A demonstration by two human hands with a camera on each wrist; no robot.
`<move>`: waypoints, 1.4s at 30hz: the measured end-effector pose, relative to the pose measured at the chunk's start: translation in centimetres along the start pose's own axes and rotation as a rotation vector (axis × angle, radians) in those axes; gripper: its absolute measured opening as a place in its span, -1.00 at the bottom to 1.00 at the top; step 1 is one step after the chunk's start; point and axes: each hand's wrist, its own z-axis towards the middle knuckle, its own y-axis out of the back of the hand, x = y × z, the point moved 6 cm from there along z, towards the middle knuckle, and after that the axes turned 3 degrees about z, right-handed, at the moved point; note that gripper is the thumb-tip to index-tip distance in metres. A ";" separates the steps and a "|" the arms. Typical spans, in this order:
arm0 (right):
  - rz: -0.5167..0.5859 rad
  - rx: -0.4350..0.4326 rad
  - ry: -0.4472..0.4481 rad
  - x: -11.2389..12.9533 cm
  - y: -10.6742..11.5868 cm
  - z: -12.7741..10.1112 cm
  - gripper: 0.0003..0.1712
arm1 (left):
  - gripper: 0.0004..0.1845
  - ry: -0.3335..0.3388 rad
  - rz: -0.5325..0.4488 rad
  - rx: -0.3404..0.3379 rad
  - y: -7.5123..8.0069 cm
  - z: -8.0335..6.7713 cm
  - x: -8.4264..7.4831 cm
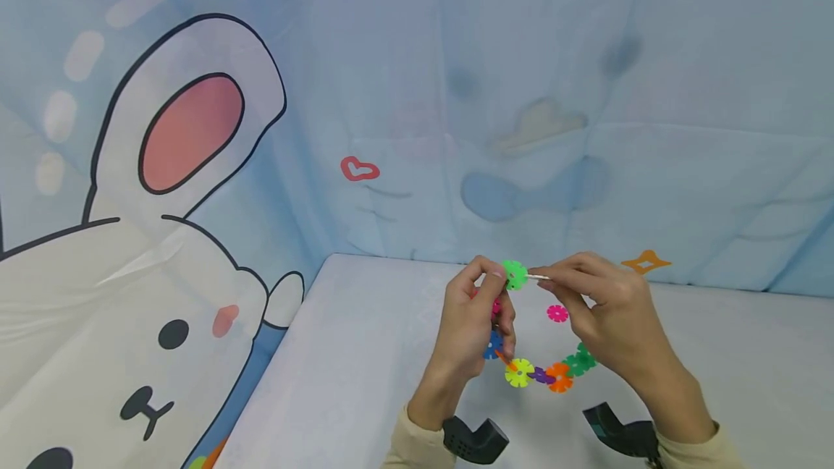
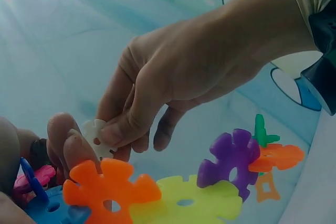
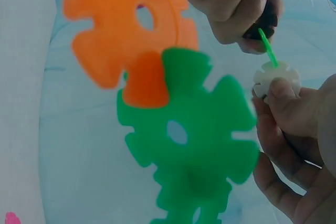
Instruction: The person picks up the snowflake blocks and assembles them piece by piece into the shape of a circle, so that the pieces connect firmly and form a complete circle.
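My left hand (image 1: 470, 320) pinches a light green snowflake disc (image 1: 515, 276) between thumb and forefinger. A white snowflake disc (image 3: 265, 77) is pinched in my right hand (image 1: 611, 310). In the right wrist view the light green disc is edge-on, and its edge meets the white disc's rim. Below my hands curves a chain of linked discs: a blue disc (image 1: 493, 344) by the left fingers, a yellow disc (image 1: 519, 373), a purple disc (image 2: 231, 161), an orange disc (image 1: 559, 378) and dark green discs (image 3: 189, 124). Fingers partly hide a pink disc (image 2: 34, 179) at the chain's left.
A separate pink disc (image 1: 557, 313) shows between my hands over the white table (image 1: 365, 353). Behind the table hangs a light blue printed cloth (image 1: 404, 93), with a large cartoon rabbit (image 1: 215, 259) at the left. Each wrist carries a black camera mount (image 1: 476, 441).
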 end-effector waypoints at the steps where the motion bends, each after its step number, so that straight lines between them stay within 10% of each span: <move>1: -0.001 -0.001 -0.006 0.1 0.0 0.0 -0.69 | -0.65 -0.007 0.008 0.009 0.0 0.0 -0.1; 4: -0.010 -0.005 -0.030 0.4 -0.1 0.1 -0.49 | -0.65 -0.023 0.021 0.025 -0.2 -0.1 -0.2; 8: -0.049 -0.022 -0.022 0.9 -0.3 0.1 -0.91 | -0.64 -0.031 0.023 0.034 -0.2 0.0 -0.2; 17: -0.087 -0.027 0.015 1.4 -0.8 0.0 -0.59 | -0.69 -0.073 0.060 0.067 -0.2 0.0 -0.3; 22: -0.054 0.007 0.002 0.8 -0.9 -0.1 -0.94 | -0.69 -0.048 0.055 0.044 0.1 0.1 0.0; 30: -0.030 0.191 -0.271 -3.8 -0.3 -1.4 -0.49 | -0.71 0.012 0.075 -0.141 2.2 0.8 1.0; 42: -0.179 0.676 -0.735 -14.1 -4.9 -9.6 -0.59 | -0.69 -0.028 0.016 -0.054 2.1 0.8 0.7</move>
